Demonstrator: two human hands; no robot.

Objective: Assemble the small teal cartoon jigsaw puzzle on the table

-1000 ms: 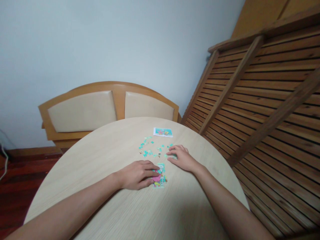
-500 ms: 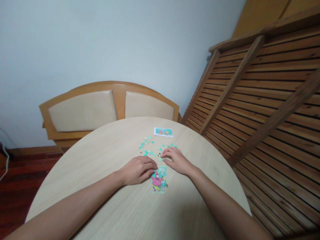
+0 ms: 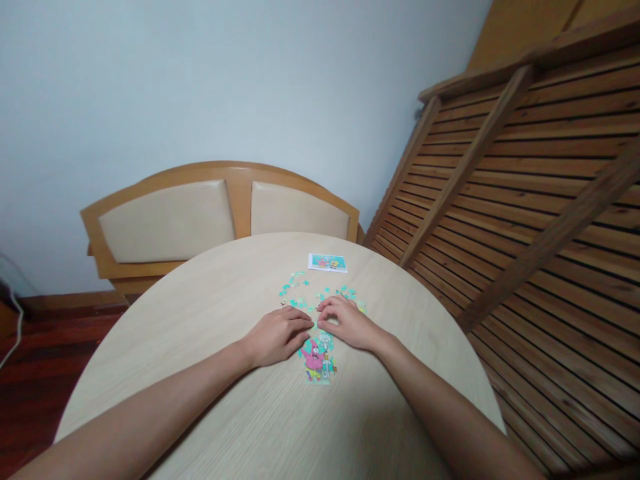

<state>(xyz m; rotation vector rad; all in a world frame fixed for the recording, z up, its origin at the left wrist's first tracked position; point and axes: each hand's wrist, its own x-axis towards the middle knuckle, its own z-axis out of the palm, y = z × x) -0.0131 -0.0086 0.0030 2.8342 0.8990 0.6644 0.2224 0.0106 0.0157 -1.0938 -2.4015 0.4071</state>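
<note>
From the head view, a partly joined teal-and-pink cardboard jigsaw (image 3: 314,360) lies toward the near edge of the round pale-wood table (image 3: 215,300). The left hand (image 3: 279,337) rests with fingers loosely bent by the jigsaw's far-left corner; the right hand (image 3: 347,323) curls thumb toward fingertips just beyond its far edge. I can't tell whether either grips anything. Small loose teal pieces (image 3: 306,283) lie scattered toward the table's far edge, before a flat teal picture card (image 3: 327,263). I'd judge a piece is being fitted; next calls for careful lining-up, then light pressing.
</note>
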